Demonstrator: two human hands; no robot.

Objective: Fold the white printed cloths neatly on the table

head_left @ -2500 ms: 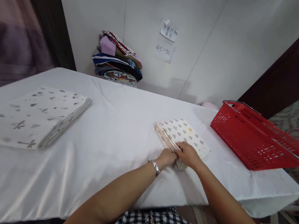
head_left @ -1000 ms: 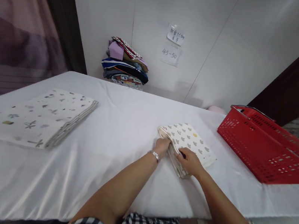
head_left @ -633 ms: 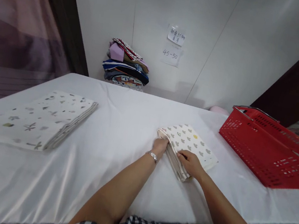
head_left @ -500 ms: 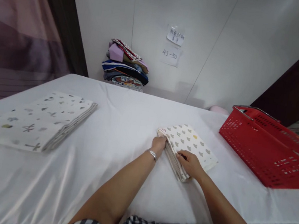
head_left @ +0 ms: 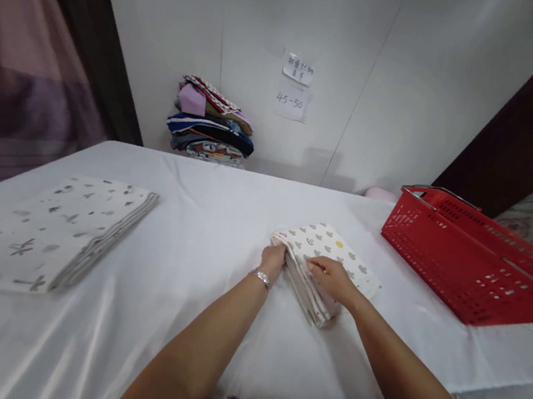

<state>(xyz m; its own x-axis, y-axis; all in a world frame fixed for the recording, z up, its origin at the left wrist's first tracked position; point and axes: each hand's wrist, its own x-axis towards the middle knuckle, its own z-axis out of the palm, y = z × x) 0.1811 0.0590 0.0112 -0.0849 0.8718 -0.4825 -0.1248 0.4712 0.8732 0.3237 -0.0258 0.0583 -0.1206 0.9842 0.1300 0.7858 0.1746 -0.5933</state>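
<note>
A folded cream cloth point(head_left: 352, 277) with grey cloud-like prints and a small yellow figure lies at an angle in front of me. My left hand point(head_left: 273, 261) is closed around its near-left corner, with fingertips hidden in the layers; a silver bracelet circles that wrist. Over the cloth's near long edge, my right hand point(head_left: 332, 281) has thumb and fingers drawn together at the top layer. Several stacked layers show along that edge. Farther left rests a larger folded cloth point(head_left: 59, 227) with grey leaf-like prints, touched by neither hand.
A white cloth covers the table point(head_left: 200, 236). On the right stands a red perforated basket point(head_left: 468, 265) with metal handles. At the back wall is a pile of folded fabrics point(head_left: 212, 123), with paper signs point(head_left: 294, 86) on the wall to its right.
My right hand has shifted slightly up along the cloth's edge. My left hand keeps its place at the corner. The whole view has moved a little.
</note>
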